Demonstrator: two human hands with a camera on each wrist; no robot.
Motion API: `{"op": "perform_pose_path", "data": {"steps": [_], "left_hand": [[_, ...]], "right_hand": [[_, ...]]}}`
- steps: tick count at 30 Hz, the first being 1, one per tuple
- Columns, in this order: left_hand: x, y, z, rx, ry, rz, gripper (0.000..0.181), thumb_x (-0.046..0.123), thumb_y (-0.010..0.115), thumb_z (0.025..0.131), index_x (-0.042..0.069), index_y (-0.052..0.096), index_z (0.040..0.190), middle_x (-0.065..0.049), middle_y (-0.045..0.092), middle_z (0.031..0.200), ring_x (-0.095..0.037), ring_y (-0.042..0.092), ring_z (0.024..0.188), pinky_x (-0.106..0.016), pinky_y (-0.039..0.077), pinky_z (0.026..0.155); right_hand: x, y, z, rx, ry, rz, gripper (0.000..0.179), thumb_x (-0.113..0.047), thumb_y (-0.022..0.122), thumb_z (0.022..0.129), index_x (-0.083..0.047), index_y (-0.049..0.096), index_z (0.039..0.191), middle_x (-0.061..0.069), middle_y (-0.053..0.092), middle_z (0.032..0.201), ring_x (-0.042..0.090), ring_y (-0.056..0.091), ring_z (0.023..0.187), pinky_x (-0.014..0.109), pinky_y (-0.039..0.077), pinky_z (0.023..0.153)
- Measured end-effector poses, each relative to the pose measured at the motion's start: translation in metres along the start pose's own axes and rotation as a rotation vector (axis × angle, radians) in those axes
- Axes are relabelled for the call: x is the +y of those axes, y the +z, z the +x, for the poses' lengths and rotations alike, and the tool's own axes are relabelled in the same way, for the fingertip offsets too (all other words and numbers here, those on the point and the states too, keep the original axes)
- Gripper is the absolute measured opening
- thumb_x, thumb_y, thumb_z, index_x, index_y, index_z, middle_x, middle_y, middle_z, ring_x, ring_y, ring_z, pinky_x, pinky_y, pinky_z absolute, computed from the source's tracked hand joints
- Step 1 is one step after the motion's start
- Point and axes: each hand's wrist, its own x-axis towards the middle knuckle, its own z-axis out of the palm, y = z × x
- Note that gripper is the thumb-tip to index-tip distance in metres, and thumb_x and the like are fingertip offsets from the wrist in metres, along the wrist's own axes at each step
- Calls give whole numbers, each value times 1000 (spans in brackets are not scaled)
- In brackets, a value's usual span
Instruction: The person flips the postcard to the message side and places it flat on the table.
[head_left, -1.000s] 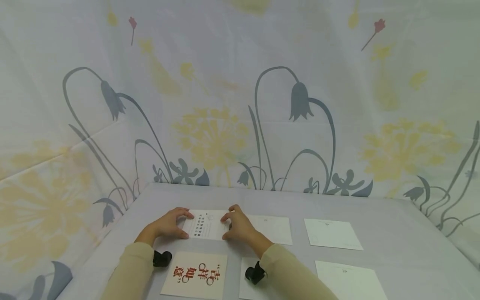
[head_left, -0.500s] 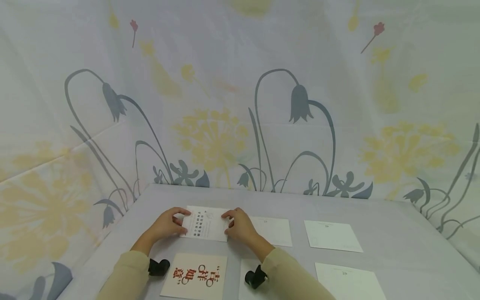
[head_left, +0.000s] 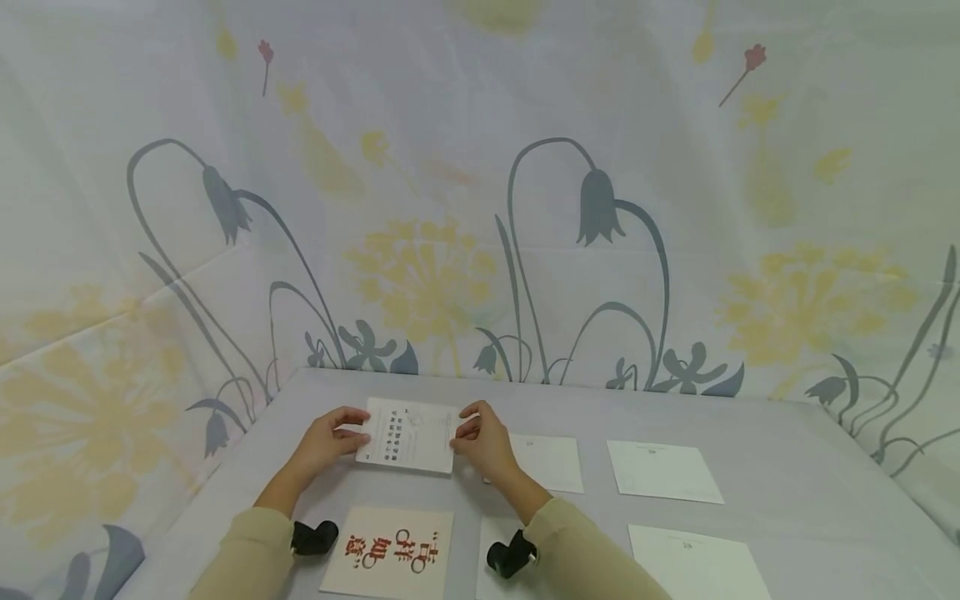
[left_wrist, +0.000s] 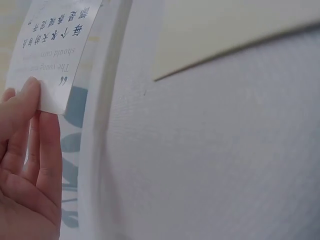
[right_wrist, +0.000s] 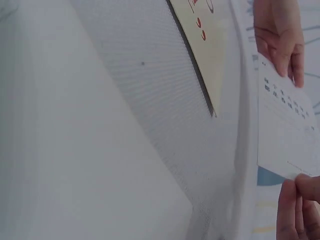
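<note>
Both hands hold a white card (head_left: pixel 411 435) printed with dark Chinese characters, raised above the table and tilted toward me. My left hand (head_left: pixel 327 442) pinches its left edge; in the left wrist view the thumb (left_wrist: pixel 31 92) lies on the printed face with the fingers behind. My right hand (head_left: pixel 482 437) pinches the opposite edge between thumb and fingers, also visible in the right wrist view, where the card (right_wrist: pixel 285 122) spans both hands. Below the held card lies a cream card (head_left: pixel 390 550) with red characters.
Several white cards lie flat on the pale table (head_left: pixel 795 467): one card (head_left: pixel 546 462) partly behind my right hand, another card (head_left: pixel 663 471) farther right, a card (head_left: pixel 697 562) at front right, and one (head_left: pixel 491 542) partly under my right forearm. A flower-patterned cloth (head_left: pixel 480 208) hangs behind.
The printed card has come up off the table, its far edge rising and its face tilting toward me. Both hands rose with it, fingers now pinching its side edges.
</note>
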Motion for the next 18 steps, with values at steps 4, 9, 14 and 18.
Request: {"op": "perform_pose_path", "data": {"steps": [4,9,14,18], "left_hand": [[1,-1,1,21,-3,-32,34,4,67,85,-6,55,115,-19,57,112,-21,62,89,-30,54,70],[-2,-4,4,33,-25,-97,34,5,65,87,-5,52,116,-16,60,108,-14,61,86,-27,53,71],[-2,-6,3,37,-44,-151,38,10,64,89,-6,50,120,-13,63,103,-13,63,86,-27,54,73],[-3,-7,1,33,-61,-176,37,12,64,89,-10,53,116,-9,64,94,-12,62,83,-25,53,74]], "right_hand": [[-7,-1,-1,-1,28,111,29,11,66,78,11,55,104,17,62,80,28,63,70,32,56,63],[-27,-6,-6,-18,34,145,14,10,61,82,17,59,94,25,60,81,42,62,73,45,55,67],[-35,-10,-9,-7,69,126,13,5,61,85,16,62,93,22,61,77,38,62,67,43,56,64],[-23,-9,-5,-23,113,208,13,2,62,86,13,62,94,15,63,71,21,62,59,36,56,58]]}}
